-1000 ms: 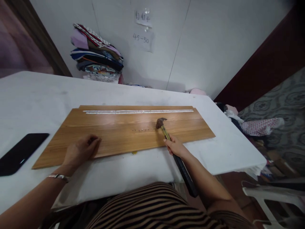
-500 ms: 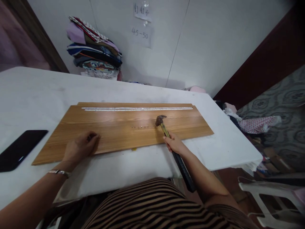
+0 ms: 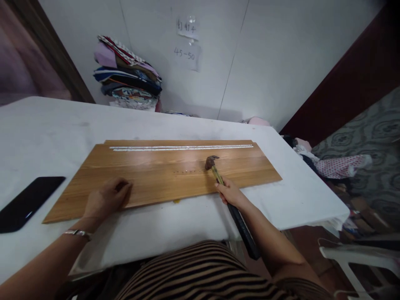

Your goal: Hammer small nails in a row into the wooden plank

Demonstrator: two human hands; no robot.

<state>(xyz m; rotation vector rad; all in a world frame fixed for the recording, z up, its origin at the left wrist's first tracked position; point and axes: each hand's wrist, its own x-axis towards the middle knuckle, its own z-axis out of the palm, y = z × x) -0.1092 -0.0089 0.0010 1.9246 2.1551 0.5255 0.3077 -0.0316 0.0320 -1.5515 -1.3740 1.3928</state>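
Note:
A long wood-grain board (image 3: 150,183) lies flat on a white-covered table. My right hand (image 3: 229,192) grips a claw hammer (image 3: 239,225) partway along its handle. The hammer's rusty head is low over the board, right of a short row of several tiny nails (image 3: 186,171); I cannot tell whether it touches the wood. On the board's left part rests my left hand (image 3: 108,198), fingers curled with thumb and forefinger close together. Whatever may be in those fingers is too small or hidden to make out.
Two thin white strips (image 3: 181,148) run along the board's far side. Left of the board lies a black phone (image 3: 31,203). Folded clothes (image 3: 128,75) are stacked at the wall. A white plastic chair (image 3: 350,258) stands right of the table (image 3: 300,200).
The whole view has shifted slightly, so everything sits a little lower. My right hand still holds the hammer in the same spot, and my left hand has barely moved.

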